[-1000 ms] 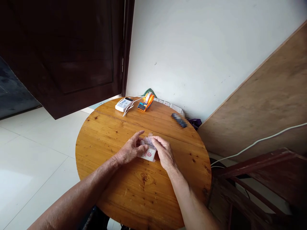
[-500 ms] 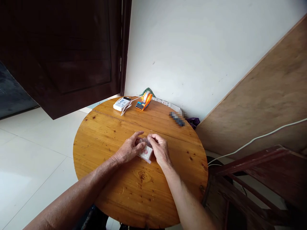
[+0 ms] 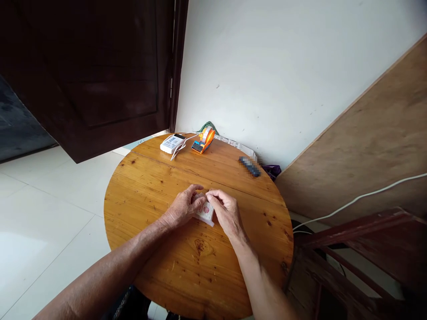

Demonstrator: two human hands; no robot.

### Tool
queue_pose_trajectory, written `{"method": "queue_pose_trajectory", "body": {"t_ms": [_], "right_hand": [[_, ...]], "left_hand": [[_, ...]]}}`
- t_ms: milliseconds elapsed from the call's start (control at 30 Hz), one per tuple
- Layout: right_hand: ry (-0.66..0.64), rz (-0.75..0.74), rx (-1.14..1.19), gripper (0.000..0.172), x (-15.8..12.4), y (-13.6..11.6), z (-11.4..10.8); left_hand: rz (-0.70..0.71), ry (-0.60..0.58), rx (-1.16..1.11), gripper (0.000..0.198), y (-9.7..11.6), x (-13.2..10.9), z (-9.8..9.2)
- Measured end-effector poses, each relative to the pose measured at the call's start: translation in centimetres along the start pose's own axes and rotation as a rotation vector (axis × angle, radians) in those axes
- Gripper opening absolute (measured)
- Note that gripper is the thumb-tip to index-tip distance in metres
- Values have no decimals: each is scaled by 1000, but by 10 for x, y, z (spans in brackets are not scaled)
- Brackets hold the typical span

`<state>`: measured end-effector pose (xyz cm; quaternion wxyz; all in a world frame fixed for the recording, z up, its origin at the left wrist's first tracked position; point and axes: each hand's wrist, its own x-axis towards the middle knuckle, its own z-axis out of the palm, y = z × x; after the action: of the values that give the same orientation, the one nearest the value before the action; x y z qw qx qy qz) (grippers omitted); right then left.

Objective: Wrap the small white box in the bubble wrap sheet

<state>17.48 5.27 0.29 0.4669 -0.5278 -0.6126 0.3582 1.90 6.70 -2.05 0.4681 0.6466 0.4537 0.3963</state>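
Left grip [image 3: 187,206] closes loosely on a red-marked packet [image 3: 206,212] atop the bench [image 3: 150,186] | right grip [image 3: 228,214] seemingly pinches clear wrap [image 3: 199,195] along its far edge | lifted wrap now lies flatter, suggesting handling advances

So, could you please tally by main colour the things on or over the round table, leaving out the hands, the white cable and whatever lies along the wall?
White: 2, the box and the red-printed packet
Orange: 1, the tape dispenser
Dark: 1, the pixelated object
Total: 4
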Motion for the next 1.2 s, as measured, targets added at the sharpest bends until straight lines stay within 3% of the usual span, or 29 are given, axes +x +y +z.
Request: {"method": "queue_pose_trajectory", "body": {"t_ms": [200,400,500,667,933,1200], "right_hand": [[-7,-208,-240,21,-10,-2,-3],[49,-258,-288,25,-6,9,-1],[111,-298,-325,24,-4,12,-1],[140,-263,-310,23,-5,11,-1],[171,-201,-250,23,-8,7,-1],[51,-306,-269,21,-10,0,-8]], "left_hand": [[-10,20,49,41,10,-4,-4],[4,-68,-67,56,13,-13,-13],[49,-124,-62,50,10,-16,-15],[105,-116,68,39,8,-14,-16],[76,-72,49,35,12,-13,-15],[44,-49,45,34,11,-14,-13]]}}
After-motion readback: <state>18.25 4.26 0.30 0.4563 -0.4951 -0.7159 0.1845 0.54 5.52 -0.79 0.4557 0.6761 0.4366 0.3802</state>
